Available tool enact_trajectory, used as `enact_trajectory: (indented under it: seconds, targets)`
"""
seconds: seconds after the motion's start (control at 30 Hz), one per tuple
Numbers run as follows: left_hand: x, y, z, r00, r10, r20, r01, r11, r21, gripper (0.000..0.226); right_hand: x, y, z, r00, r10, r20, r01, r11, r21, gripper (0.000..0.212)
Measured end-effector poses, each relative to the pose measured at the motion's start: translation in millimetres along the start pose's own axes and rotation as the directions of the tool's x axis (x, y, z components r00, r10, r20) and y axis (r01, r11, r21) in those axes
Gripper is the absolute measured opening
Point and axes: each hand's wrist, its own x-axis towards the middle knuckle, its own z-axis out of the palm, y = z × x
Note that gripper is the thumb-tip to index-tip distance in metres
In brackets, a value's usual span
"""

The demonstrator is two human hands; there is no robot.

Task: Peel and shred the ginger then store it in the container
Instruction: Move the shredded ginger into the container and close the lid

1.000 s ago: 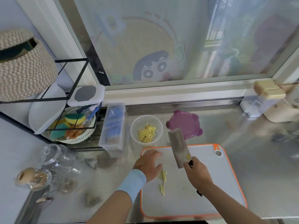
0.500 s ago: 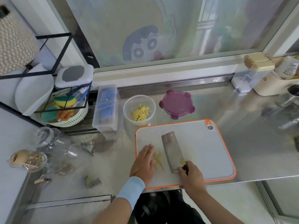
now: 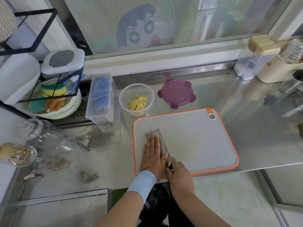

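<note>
A grey cutting board with an orange rim [image 3: 203,133] lies on the steel counter. A cleaver [image 3: 155,134] rests flat on its left part. My left hand [image 3: 152,154] lies palm-down on the blade, fingers straight and together. My right hand [image 3: 179,177] grips the cleaver's dark handle at the board's near edge. A small yellow bit of ginger [image 3: 168,159] shows by the handle; the shreds under the blade are hidden. Behind the board stands a clear round container [image 3: 136,99] holding yellow ginger shreds, with its purple lid [image 3: 177,93] lying to its right.
A clear rectangular box [image 3: 100,99] with blue items stands left of the container. Further left are a white basket of sponges [image 3: 54,104], a black wire rack and glass jars [image 3: 19,154]. Ginger peel scraps [image 3: 88,176] lie near the front. Canisters [image 3: 255,61] stand at the back right.
The cleaver went from raised to lying flat on the board. My left hand moved from beside the shreds onto the blade. The camera tilted downward.
</note>
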Motion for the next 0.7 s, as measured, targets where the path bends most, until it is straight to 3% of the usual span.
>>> enact_trajectory:
  seconds: [0.23, 0.53, 0.7]
  targets:
    - [2.7, 1.7, -14.1, 1.000, 0.015, -0.024, -0.017, 0.996, -0.089, 0.075, 3.0, -6.2, -9.6, 0.997, -0.079, 0.015, 0.075, 0.985, 0.158, 0.007]
    - [75.0, 2.5, -128.4, 0.982, 0.118, -0.147, -0.123, 0.992, -0.022, 0.062, 75.1, -97.6, -81.7, 0.986, -0.157, -0.059, 0.167, 0.947, 0.274, 0.007]
    - [123.8, -4.4, -171.1, 0.987, 0.108, -0.115, -0.107, 0.994, 0.017, 0.062, 130.3, -139.6, -105.7, 0.995, -0.103, -0.016, 0.104, 0.976, 0.189, 0.026]
